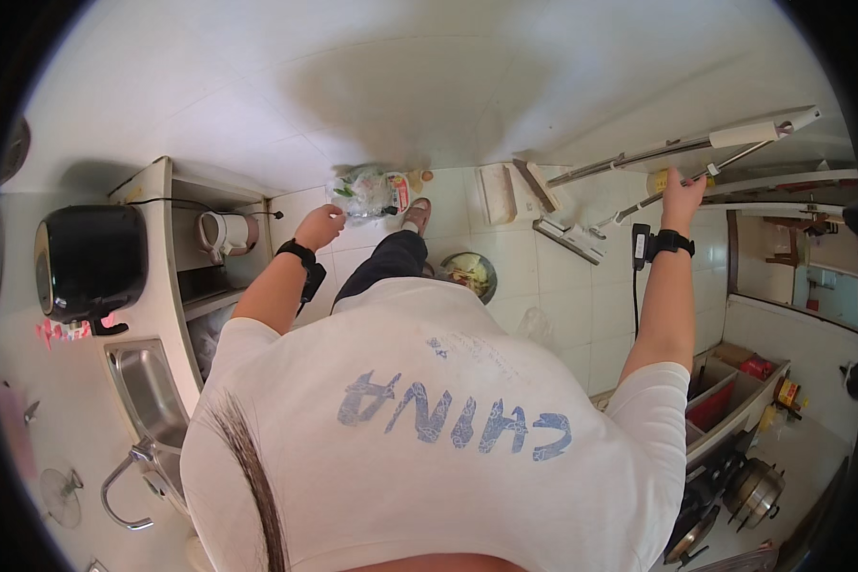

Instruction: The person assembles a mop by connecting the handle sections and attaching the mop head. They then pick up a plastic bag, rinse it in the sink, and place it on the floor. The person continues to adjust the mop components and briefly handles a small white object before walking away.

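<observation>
My right hand (682, 195) is out to the right, its fingers wrapped round the thin metal pole of a flat mop (650, 202). That mop's flat head (569, 239) rests on the floor tiles, and its pole slants up to the right. A second flat mop (629, 162) leans just behind it, with a white grip on its upper part. My left hand (321, 227) is out to the left with its fingers curled in, and nothing shows in it. Close to it on the floor lies a clear plastic bag (364, 194) with green leaves inside.
A dark bowl of food scraps (467, 276) stands on the floor by my feet. At left are a cabinet (167, 276), a black appliance (91, 262), a white kettle (227, 234) and a steel sink (151, 381). A drawer unit (734, 400) and a pot (755, 494) are at lower right.
</observation>
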A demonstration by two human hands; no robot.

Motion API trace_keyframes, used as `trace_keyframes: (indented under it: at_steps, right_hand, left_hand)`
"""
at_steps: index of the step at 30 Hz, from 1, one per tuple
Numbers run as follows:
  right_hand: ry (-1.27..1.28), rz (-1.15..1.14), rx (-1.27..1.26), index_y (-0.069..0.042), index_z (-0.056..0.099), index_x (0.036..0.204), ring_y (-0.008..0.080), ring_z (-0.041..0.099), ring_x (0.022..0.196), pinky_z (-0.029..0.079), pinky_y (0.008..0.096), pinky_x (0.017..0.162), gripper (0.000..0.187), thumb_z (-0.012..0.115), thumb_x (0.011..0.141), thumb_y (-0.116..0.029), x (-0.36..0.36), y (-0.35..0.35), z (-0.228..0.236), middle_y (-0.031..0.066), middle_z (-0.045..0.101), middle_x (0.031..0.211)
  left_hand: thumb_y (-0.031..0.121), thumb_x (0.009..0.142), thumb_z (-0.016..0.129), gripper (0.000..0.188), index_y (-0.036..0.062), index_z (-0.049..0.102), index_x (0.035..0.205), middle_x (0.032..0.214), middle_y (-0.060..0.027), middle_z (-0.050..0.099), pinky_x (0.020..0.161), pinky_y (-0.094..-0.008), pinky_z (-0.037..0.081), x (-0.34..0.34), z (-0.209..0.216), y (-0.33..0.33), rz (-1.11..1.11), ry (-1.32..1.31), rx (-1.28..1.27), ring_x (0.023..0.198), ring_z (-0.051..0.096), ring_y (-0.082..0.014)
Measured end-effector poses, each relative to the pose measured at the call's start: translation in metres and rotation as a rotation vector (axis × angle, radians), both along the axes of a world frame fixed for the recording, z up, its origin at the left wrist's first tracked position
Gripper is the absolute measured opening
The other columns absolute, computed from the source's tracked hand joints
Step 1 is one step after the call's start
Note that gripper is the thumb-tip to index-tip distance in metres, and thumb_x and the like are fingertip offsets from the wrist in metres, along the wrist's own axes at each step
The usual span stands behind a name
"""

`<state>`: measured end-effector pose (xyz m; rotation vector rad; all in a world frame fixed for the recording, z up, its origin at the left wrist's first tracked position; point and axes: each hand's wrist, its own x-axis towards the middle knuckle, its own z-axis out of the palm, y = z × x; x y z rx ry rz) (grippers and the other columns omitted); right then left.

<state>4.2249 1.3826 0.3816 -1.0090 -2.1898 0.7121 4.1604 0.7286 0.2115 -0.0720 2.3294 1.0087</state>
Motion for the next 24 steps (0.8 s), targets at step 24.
trace_keyframes:
  at_steps: [24]
  right_hand:
    - [0.246, 0.257, -0.516, 0.0, 0.031, 0.142, 0.0227, 0.06, 0.095, 0.051, 0.0379, 0.078, 0.082, 0.073, 0.077, -0.026, -0.052, 0.028, 0.01, 0.017, 0.051, 0.129]
  left_hand:
    - [0.024, 0.088, 0.056, 0.037, -0.0037, 0.061, 0.112, 0.085, -0.0122, 0.069, 0.073, -0.0326, 0.051, 0.032, 0.015, -0.028, 0.039, 0.008, -0.003, 0.077, 0.066, -0.0213]
